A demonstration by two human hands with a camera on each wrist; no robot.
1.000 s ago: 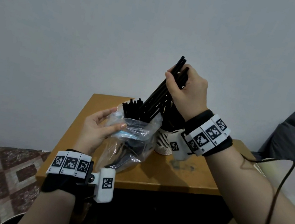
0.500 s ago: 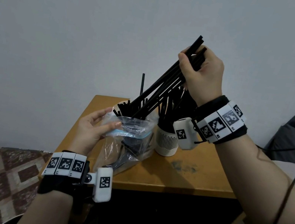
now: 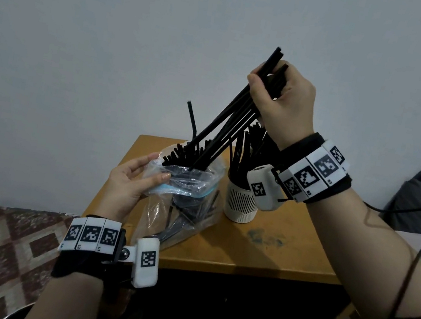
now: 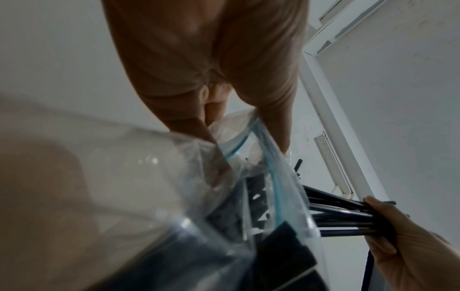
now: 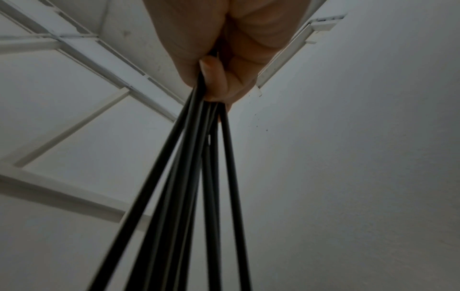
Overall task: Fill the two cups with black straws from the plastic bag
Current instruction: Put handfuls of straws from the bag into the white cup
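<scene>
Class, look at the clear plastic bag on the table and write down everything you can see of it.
The plastic bag is clear, thin and crinkled, with a blue zip strip along its open mouth. It stands slumped at the left of the wooden table, beside a white ribbed cup. Black straws stick out of it. The left hand pinches its rim while the right hand grips a bunch of straws.

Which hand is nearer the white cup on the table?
Right. The right hand is raised above the cup, gripping a bundle of straws; the left hand holds the bag, which lies between it and the cup.
</scene>
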